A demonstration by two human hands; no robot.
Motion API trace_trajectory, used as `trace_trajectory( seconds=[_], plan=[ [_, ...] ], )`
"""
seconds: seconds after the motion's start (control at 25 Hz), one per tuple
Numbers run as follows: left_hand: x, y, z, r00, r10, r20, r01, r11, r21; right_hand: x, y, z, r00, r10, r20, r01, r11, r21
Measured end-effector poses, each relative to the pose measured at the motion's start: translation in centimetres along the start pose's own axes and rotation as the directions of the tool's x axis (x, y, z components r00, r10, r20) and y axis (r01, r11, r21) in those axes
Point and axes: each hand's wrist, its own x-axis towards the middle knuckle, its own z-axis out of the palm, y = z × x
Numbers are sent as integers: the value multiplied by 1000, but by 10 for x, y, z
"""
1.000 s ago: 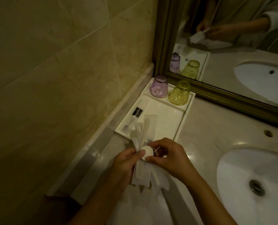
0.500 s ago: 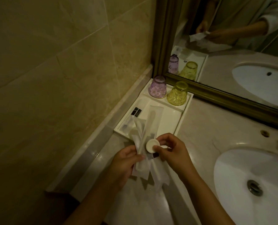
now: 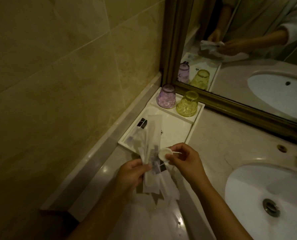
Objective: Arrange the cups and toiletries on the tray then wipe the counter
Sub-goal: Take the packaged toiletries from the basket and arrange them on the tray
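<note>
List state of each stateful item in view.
purple cup: upside down on tray
yellow cup: upside down on tray
tray: front section partly filled
left hand: grip shut on toiletry packets
right hand: grip shut on cotton pad packet
sink: drain plug seated

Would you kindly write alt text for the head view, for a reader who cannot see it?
Over a bathroom counter, the left hand holds a bunch of wrapped toiletries while the right hand pinches a small white round pad. Behind them, a white tray carries an upturned purple cup and yellow cup beside a mirror and sink.
</note>
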Motion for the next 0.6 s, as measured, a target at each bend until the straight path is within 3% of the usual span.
trace_trajectory(
  seconds=[0.08, 0.2, 0.28, 0.4, 0.48, 0.6],
  plan=[
    [4, -6, -3, 1000, 10, -4, -10, 1000, 0, 21, 7, -14, 994, -29, -107, 26, 999, -32],
    [9, -11, -7, 999, 12, -38, -12, 1000, -9, 61, 18, -36, 950, -229, -212, 118, 893, -434],
    [12, -13, -9, 999, -11, -51, 10, 1000, -13, 82, 25, -41, 922, -364, -131, 198, 735, -648],
    [15, -16, -13, 998, -29, -54, 28, 999, -28, 97, 34, -39, 868, -495, 31, 333, 533, -778],
    [17, -18, -15, 997, -27, -72, 24, 999, -45, 100, 38, -36, 848, -524, 80, 363, 464, -808],
    [19, -19, -13, 996, -25, -89, 20, 998, -60, 97, 43, -34, 863, -486, 137, 380, 447, -810]
  ],
)
